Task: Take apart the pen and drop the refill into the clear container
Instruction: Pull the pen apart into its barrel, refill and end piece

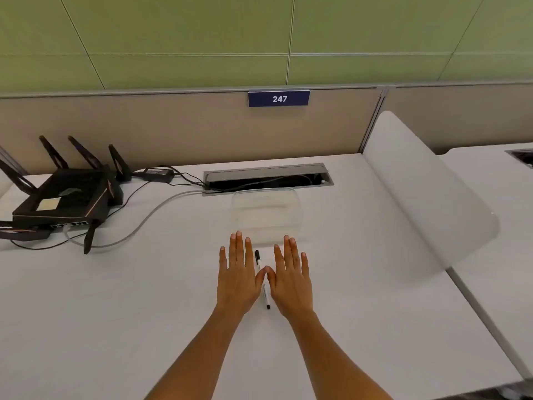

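Fingers point(238, 246) of both hands lie flat and spread, holding nothing, beside the pen point(262, 280), probably ready before the container point(266, 216)

A black router point(67, 197) with upright antennas is seen left of the cable hatch point(268, 178). A power adapter point(157, 172) lies between them. Above the hatch, a blue "247" sign point(279, 98) is mounted.
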Motion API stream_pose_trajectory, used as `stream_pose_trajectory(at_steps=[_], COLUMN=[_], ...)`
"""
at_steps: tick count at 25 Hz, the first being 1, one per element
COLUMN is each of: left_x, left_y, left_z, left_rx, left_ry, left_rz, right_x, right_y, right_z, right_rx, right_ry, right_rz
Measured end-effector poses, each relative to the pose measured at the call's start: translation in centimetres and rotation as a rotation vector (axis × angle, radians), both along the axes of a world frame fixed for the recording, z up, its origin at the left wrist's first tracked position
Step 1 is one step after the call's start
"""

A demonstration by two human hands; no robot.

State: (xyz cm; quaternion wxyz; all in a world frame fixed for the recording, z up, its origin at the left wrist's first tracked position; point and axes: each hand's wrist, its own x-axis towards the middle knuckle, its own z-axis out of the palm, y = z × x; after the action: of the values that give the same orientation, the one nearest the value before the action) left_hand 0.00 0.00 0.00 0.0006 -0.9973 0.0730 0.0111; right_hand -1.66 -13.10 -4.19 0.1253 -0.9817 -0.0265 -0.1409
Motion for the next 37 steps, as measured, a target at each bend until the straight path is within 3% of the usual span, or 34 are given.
stream_pose_trajectory(at_steps=[14,21,28,31,34,37], left_x=[-3.4,-3.4,-1.8,-1.0,-0.5,-0.3], left_y=[1.3,1.5,2.5,3.1,3.5,3.9], left_z=[-6.0,-6.0,-3.9,-2.5,-1.3,0.1], left_rx=[0.038,0.012,0.006,-0.082,-0.179,-0.264], left_ry=[0.143,0.125,-0.050,-0.187,-0.250,-0.274], left_rz=[-0.034,-0.106,-0.312,-0.420,-0.436,-0.404], right_x=[-2.6,-2.2,-1.3,-0.8,-0.8,-0.8], right_y=[2.3,3.0,1.3,0.4,-0.4,-1.5], right_z=[-1.7,-1.7,-1.6,-0.3,1.1,2.8], right_rx=[-0.126,-0.035,0.158,0.241,0.476,0.759], right_ry=[0.201,0.289,0.305,0.279,0.276,0.329], right_rz=[-0.104,-0.164,-0.043,0.037,0.074,-0.022])
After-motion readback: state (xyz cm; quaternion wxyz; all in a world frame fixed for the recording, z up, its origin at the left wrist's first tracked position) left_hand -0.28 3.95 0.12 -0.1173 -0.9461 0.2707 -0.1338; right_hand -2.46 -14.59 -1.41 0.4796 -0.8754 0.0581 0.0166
